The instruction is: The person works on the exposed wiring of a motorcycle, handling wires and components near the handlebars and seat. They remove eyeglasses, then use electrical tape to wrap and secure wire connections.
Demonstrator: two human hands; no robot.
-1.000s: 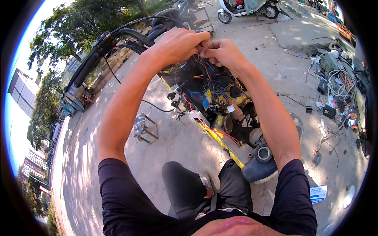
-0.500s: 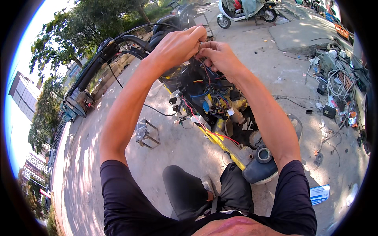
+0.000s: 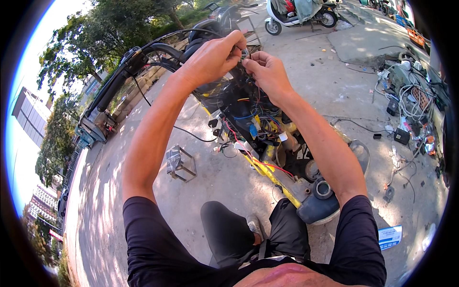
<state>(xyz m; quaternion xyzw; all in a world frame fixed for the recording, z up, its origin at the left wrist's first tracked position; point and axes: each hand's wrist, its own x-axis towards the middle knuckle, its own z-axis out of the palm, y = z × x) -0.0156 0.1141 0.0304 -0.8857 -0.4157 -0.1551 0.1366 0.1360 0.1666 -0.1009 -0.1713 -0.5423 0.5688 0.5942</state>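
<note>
Both my hands are raised close together over the front of a stripped scooter frame. My left hand [image 3: 215, 58] is closed in a pinch at the fingertips. Facing it, my right hand [image 3: 268, 74] pinches with thumb and forefinger. Between the fingertips shows a small grey piece [image 3: 245, 53] with thin wires, too small to name and partly covered by the fingers. Below the hands lies a tangle of coloured wires [image 3: 246, 114] inside the exposed frame, with a blue connector [image 3: 253, 130] and a white connector [image 3: 283, 137]. A yellow frame tube [image 3: 273, 180] runs toward me.
Black handlebars [image 3: 107, 86] reach out to the left. On the ground stands a small stool [image 3: 180, 165]. A heap of cables and scrap [image 3: 411, 100] lies at the right, near a black adapter [image 3: 401, 136]. Farther off is a parked white scooter [image 3: 287, 16].
My fingertips have drawn slightly apart, and the small grey piece now shows between them. The right hand has turned a little and both hands keep their pinch.
</note>
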